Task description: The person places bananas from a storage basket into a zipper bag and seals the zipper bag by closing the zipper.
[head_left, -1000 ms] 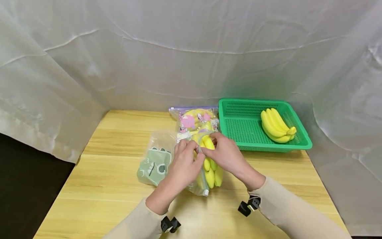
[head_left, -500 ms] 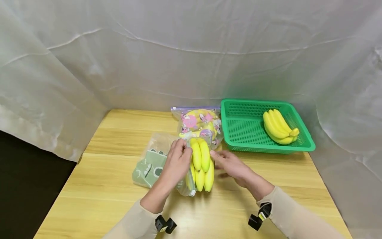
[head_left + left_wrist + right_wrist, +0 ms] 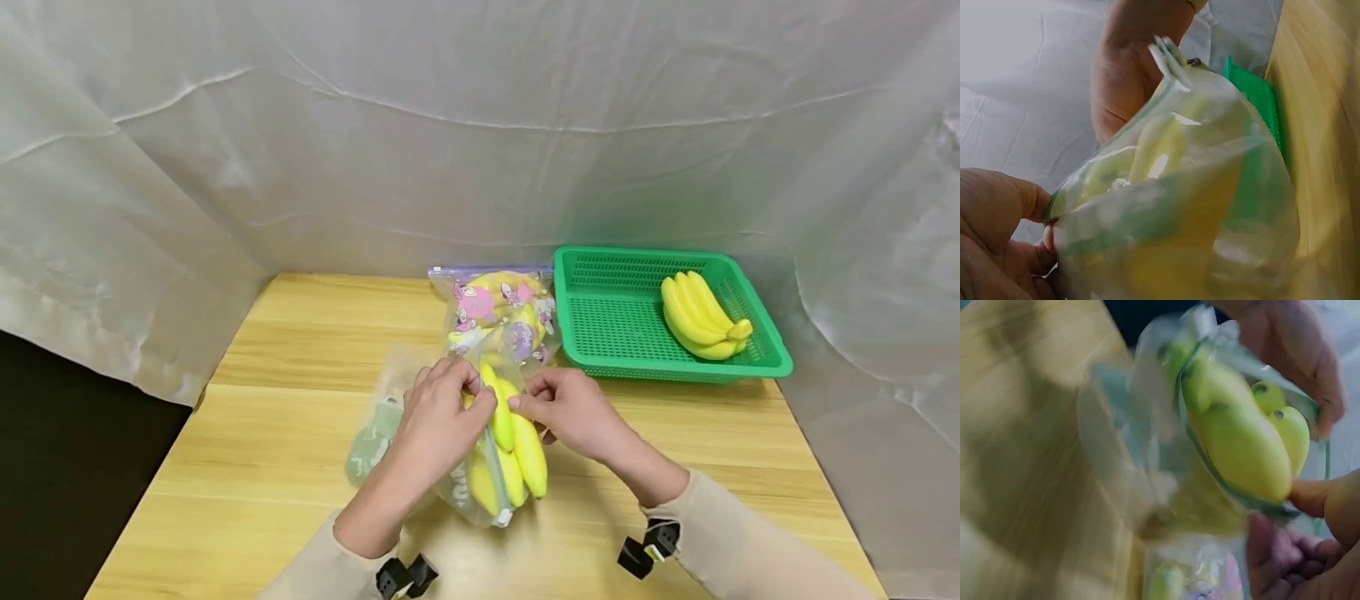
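A clear zip bag [image 3: 459,490] with a green print lies with its mouth toward the right. A bunch of bananas [image 3: 531,458] sits partly inside that mouth, several tips jutting out past the zip. My left hand [image 3: 438,412] pinches the bag's rim, as the left wrist view shows at its lower left. On the opposite side, my right hand [image 3: 577,414] pinches the near rim between thumb and fingers, the thumb [image 3: 1310,497] touching a banana. The bag's green printed body [image 3: 371,446] extends left, partly hidden behind my left hand.
Behind the hands lies a zip bag [image 3: 480,302] with pink print, bananas inside. A green basket [image 3: 600,371] stands at the back right, holding another banana bunch [image 3: 697,321]. Grey cloth [image 3: 480,167] hangs along the wooden table's [image 3: 300,333] back.
The bananas have turned and tilt to the lower right. My right hand drew away from the bag half a second ago and is now back at its rim. The left hand keeps its grip.
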### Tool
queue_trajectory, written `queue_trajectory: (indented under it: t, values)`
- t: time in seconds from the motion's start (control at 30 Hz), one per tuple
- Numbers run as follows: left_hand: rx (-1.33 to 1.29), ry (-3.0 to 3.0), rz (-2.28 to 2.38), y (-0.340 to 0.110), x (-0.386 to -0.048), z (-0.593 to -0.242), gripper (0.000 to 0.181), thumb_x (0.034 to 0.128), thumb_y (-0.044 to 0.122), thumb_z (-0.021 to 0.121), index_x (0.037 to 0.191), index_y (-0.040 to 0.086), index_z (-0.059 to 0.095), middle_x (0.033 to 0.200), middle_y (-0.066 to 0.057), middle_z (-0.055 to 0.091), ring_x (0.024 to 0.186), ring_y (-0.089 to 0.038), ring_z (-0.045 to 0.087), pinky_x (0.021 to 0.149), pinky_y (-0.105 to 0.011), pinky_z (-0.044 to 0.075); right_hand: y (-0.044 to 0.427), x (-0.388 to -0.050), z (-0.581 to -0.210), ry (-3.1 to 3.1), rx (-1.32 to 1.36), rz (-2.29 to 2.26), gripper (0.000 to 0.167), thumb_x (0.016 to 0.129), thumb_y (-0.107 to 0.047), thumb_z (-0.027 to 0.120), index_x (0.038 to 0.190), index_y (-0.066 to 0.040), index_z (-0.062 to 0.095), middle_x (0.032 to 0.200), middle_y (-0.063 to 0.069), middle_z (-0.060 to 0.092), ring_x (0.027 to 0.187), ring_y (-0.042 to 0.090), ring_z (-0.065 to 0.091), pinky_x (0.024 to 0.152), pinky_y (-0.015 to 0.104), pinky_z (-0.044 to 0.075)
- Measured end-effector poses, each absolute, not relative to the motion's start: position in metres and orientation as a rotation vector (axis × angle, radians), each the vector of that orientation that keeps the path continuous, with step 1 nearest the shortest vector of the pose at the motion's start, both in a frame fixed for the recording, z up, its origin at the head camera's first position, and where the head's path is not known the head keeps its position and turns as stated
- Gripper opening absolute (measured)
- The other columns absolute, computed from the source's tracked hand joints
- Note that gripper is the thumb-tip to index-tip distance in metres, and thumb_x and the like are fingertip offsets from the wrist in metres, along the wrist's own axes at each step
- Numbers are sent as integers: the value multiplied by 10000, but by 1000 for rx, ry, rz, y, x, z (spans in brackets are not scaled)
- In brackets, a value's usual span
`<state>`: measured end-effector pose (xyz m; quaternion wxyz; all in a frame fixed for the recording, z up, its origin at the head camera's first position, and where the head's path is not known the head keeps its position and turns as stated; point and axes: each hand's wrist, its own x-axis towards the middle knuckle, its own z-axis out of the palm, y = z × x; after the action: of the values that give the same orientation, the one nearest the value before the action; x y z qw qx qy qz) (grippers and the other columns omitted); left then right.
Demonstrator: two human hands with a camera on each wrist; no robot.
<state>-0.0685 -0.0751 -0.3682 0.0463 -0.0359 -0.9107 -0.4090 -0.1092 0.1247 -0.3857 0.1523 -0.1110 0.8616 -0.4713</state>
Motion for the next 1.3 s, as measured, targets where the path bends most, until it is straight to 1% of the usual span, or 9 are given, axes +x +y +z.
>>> queue_trajectory:
  t: [0.13,0.23,0.4,0.63,0.73,0.87,0.97,1.17,1.3]
  values:
    - [-103,-2803,-1208,-76,-66,-364,153,936,290,605,841,173,579,1103,-55,699,933,-257,522,859,-459,375,117,-109,-374,2807,-429,-1106,210,949,-193,756,802,-118,626,642,-16,559,573,120,548,533,286,474]
    - [-85,-2814,-1197,-79,-65,-361,147,923,284,612,835,171,581,883,-16,591,887,-249,497,841,-438,359,118,-111,-360,2953,-493,-1033,190,953,-182,731,805,-127,626,649,-15,548,595,133,501,531,278,413]
    - [-65,-2796,-1158,-87,-64,-355,138,889,244,609,791,159,562,812,-13,538,838,-255,465,822,-424,345,127,-119,-334,3060,-567,-848,170,970,-151,701,830,-103,616,636,2,514,556,148,461,503,285,360]
    - [-52,-2770,-1100,-95,-56,-334,115,866,212,600,777,160,548,797,-20,514,827,-248,441,806,-399,329,139,-128,-303,3147,-576,-593,148,1000,-192,674,878,-109,654,683,7,573,583,184,510,536,322,393]
    - [-41,-2738,-1137,-99,-48,-321,93,864,196,603,795,157,557,815,-24,526,837,-244,441,834,-393,341,142,-129,-292,3188,-569,-532,196,1007,-180,642,824,-119,605,659,15,523,570,196,487,532,331,369]
    - [-18,-2664,-1225,-103,-36,-303,84,870,178,607,808,159,553,885,-5,565,894,-214,446,837,-374,371,142,-127,-280,3252,-614,-570,192,1009,-153,616,822,-110,605,659,25,515,567,203,478,547,339,368]
    - [-30,-2614,-1262,-104,-31,-295,99,874,169,618,807,162,546,906,-2,574,925,-198,449,817,-369,391,139,-125,-275,3258,-685,-615,151,1012,-171,641,879,-103,661,689,15,578,581,196,504,576,343,402]
    - [-61,-2644,-1263,-101,-40,-302,98,880,192,611,822,150,544,897,-21,562,915,-233,443,868,-382,364,131,-136,-279,3183,-699,-628,173,1030,-212,660,902,-95,657,691,17,568,592,193,489,608,343,395]
    - [-63,-2708,-1202,-101,-54,-315,100,882,215,594,838,131,562,851,-43,537,885,-268,448,863,-388,355,129,-146,-287,3121,-619,-790,156,1022,-226,661,980,-76,667,738,29,597,623,192,514,646,351,423]
